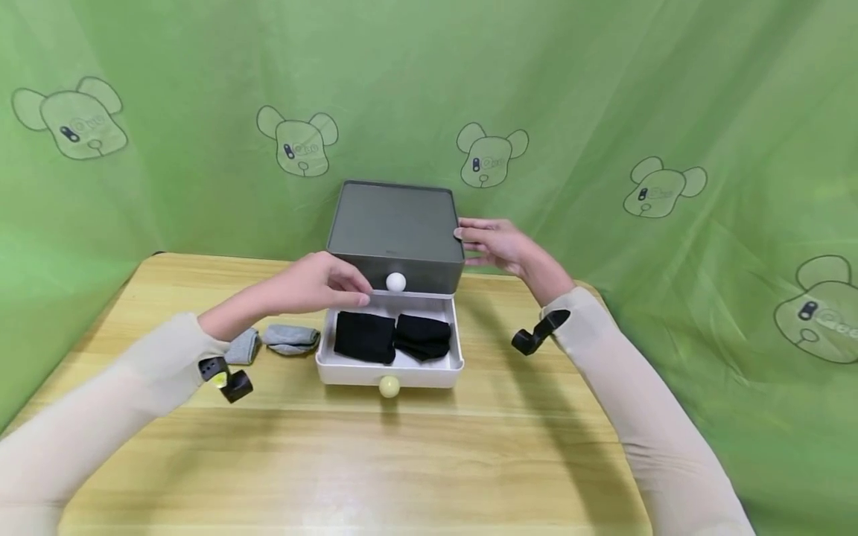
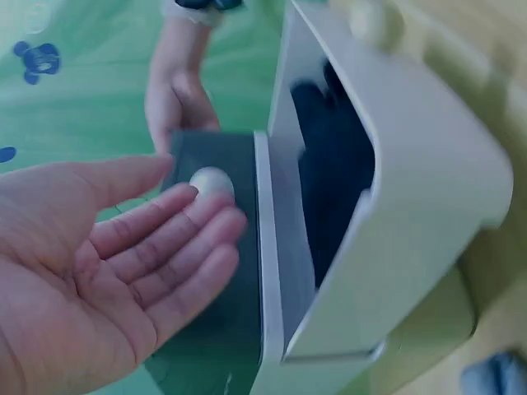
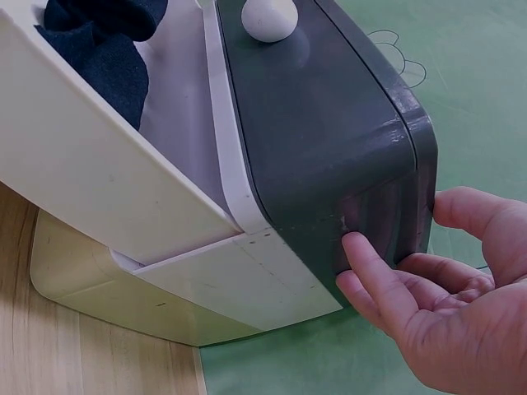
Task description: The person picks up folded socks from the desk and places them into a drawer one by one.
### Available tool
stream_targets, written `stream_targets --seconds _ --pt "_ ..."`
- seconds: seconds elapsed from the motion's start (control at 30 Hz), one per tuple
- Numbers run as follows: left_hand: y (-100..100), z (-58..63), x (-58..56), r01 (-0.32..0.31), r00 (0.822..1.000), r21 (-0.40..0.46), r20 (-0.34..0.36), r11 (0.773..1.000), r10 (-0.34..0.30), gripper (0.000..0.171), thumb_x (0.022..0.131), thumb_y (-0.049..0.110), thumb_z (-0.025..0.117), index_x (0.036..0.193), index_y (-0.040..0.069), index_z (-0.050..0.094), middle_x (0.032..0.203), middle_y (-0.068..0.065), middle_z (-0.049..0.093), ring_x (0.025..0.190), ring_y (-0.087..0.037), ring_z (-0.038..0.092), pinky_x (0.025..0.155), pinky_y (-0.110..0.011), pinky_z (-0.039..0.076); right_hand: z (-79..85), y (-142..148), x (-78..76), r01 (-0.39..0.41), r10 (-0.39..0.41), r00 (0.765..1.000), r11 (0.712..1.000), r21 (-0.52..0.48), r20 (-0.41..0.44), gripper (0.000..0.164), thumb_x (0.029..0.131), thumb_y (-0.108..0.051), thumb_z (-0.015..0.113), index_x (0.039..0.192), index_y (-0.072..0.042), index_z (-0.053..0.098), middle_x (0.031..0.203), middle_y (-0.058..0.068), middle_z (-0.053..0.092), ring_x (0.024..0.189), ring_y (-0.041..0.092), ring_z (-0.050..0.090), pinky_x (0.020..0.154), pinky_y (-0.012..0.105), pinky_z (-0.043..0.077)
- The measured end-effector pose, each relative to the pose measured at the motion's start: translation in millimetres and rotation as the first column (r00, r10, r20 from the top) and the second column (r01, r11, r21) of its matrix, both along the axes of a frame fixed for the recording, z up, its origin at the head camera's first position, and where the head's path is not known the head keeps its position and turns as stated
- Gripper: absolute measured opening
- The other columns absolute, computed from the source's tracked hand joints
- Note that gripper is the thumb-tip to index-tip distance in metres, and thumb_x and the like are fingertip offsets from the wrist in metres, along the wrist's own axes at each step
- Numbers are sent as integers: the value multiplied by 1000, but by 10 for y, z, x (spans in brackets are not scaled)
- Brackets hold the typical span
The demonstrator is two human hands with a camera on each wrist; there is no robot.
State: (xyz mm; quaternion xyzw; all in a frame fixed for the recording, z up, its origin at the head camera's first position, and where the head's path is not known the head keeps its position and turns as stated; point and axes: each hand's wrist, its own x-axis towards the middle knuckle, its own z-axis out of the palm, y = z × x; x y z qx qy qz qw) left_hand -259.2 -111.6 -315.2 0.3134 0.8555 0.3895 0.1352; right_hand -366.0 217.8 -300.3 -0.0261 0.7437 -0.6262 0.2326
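A small drawer cabinet with a dark grey top unit (image 1: 395, 223) stands at the back of the table. Its white drawer (image 1: 422, 378), with a pale yellow knob (image 1: 389, 386), is pulled out. Inside lie two black folded cloth items (image 1: 365, 337), perhaps socks. My left hand (image 1: 311, 284) hovers by the upper drawer's white knob (image 1: 396, 282), fingers loosely bent and holding nothing in the left wrist view. At the cabinet's right side, my right hand (image 1: 496, 244) steadies the grey unit, thumb at the top edge and fingertips (image 3: 354, 243) against the side wall.
Two grey folded cloth items, one nearer the drawer (image 1: 291, 339) and one partly behind the left forearm (image 1: 243, 348), lie on the wooden table (image 1: 402, 461). A green printed curtain (image 1: 395, 89) hangs behind and at both sides. Each wrist bears a black camera mount.
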Motion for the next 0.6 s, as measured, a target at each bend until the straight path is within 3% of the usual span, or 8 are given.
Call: stream_targets --seconds 0.07,0.1,0.17,0.27,0.37,0.43,0.6 --pt "6 22 89 23 991 75 127 997 -33 25 101 19 64 116 0 72 106 -14 78 99 -28 75 94 -43 61 11 -3 -4 -1 1 1000 1000 9 -5 62 104 -14 57 159 -5 29 165 19 31 150 37 35 118 51 42" --pt "15 14 134 38 979 106 197 994 -58 28 103 21 61 118 -1 71 107 -15 77 100 -30 74 95 -44 60 16 -5 -6 2 -2 1000 1000 13 -6 62 104 -14 57 159 -6 29 164 18 32 150 37 36 117 50 43" --pt "40 -25 239 74 936 151 330 986 -121 35 106 25 56 120 -4 68 109 -17 76 101 -33 74 94 -45 61 24 -8 -8 4 -4 1000 1000 12 -6 62 104 -14 57 159 -5 30 164 18 33 149 37 37 116 50 44" --pt "65 -140 397 155 866 141 456 978 -203 39 108 29 50 121 -2 68 113 -16 75 104 -31 73 95 -42 60 33 -20 -2 11 -11 1000 1000 6 1 61 103 -13 58 158 -6 31 162 18 36 148 36 39 116 49 45" --pt "75 -286 534 213 803 108 546 971 -237 39 109 32 48 120 2 70 116 -15 75 107 -28 73 97 -39 60 37 -26 8 17 -17 1000 1000 2 9 61 103 -12 58 158 -6 32 162 18 36 148 36 39 116 49 44" --pt "79 -391 602 214 761 101 606 972 -231 39 109 32 47 121 3 70 121 -16 73 112 -30 71 98 -37 59 36 -26 13 19 -19 1000 1000 1 12 61 104 -12 58 158 -6 32 162 18 36 148 36 39 117 50 43" --pt "99 -560 681 168 691 143 689 975 -220 45 111 32 42 135 -1 61 138 -23 63 129 -40 60 106 -40 54 30 -19 16 26 -26 1000 1000 -5 13 60 103 -11 58 158 -6 32 162 18 36 148 36 38 117 50 43"
